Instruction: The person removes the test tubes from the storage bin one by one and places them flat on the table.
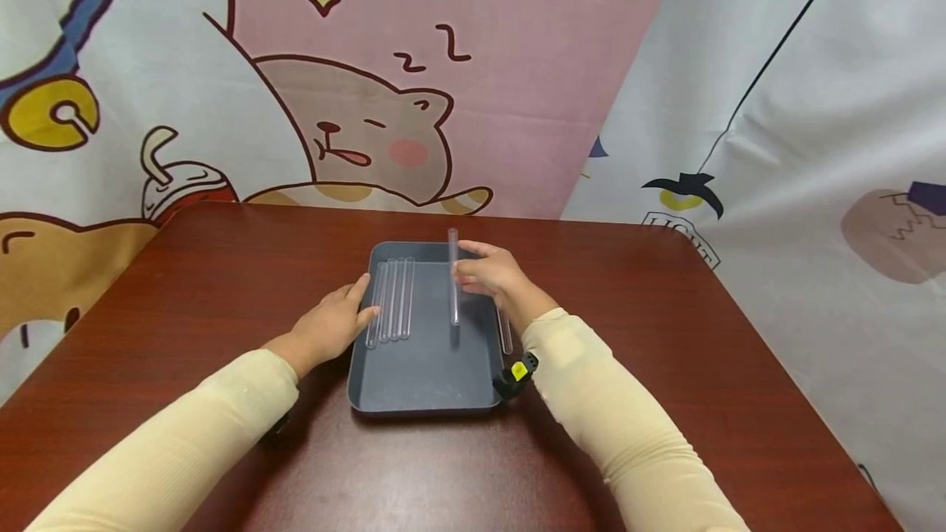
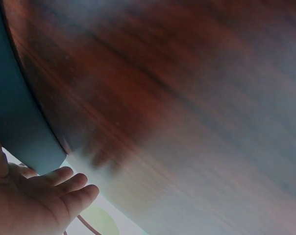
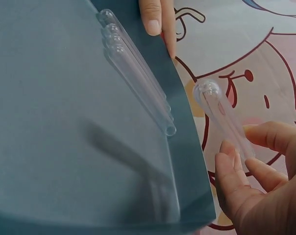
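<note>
My right hand [image 1: 488,272] pinches a clear test tube [image 1: 454,302] between thumb and fingertips. It holds the tube above the right part of a grey tray [image 1: 421,384], rounded end down and nearly upright in the head view. Several similar test tubes [image 3: 138,83] lie side by side along the tray's left side. My left hand [image 1: 332,325] rests at the tray's left rim with its fingers extended, the thumb reaching over the edge beside the tubes. In the left wrist view, the left fingers [image 2: 72,188] look straight and hold nothing.
Another clear tube [image 1: 506,332] lies beside the tray's right rim, partly hidden by the right hand and wrist. The tray stands on a brown wooden table [image 1: 636,294]. Behind the table hangs a cartoon-printed cloth [image 1: 532,64].
</note>
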Demonstrator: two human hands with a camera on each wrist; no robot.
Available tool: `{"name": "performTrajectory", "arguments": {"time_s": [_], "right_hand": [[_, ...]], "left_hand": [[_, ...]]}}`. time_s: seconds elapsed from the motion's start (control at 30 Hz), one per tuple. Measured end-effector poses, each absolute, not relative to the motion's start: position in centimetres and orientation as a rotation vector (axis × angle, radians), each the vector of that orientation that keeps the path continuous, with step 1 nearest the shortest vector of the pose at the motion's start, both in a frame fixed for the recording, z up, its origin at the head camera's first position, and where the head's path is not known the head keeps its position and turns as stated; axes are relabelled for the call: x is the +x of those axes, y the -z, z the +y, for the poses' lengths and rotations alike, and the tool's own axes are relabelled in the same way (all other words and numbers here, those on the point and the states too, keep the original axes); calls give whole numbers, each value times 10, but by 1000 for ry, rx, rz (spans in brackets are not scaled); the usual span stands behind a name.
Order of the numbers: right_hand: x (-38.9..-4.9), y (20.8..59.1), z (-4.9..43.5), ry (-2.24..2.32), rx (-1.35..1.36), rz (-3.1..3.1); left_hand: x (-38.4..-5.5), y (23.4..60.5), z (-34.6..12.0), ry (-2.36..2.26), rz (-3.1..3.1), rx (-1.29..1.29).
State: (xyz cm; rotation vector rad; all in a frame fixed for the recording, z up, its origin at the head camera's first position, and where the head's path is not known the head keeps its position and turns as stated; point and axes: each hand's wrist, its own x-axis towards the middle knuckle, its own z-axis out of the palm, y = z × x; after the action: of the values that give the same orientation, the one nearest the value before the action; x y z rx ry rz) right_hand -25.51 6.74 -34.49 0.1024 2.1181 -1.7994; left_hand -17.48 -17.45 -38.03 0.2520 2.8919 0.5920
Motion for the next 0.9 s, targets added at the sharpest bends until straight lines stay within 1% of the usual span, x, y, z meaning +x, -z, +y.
{"name": "performTrajectory", "arguments": {"time_s": [0.43,0.9], "right_hand": [[-257,336,89,1826,109,2105],[-259,337,114,1887,138,2066]], "left_hand": [[-174,380,-175,-611,2886,244],[-175,379,-174,-600,2882,248]]}}
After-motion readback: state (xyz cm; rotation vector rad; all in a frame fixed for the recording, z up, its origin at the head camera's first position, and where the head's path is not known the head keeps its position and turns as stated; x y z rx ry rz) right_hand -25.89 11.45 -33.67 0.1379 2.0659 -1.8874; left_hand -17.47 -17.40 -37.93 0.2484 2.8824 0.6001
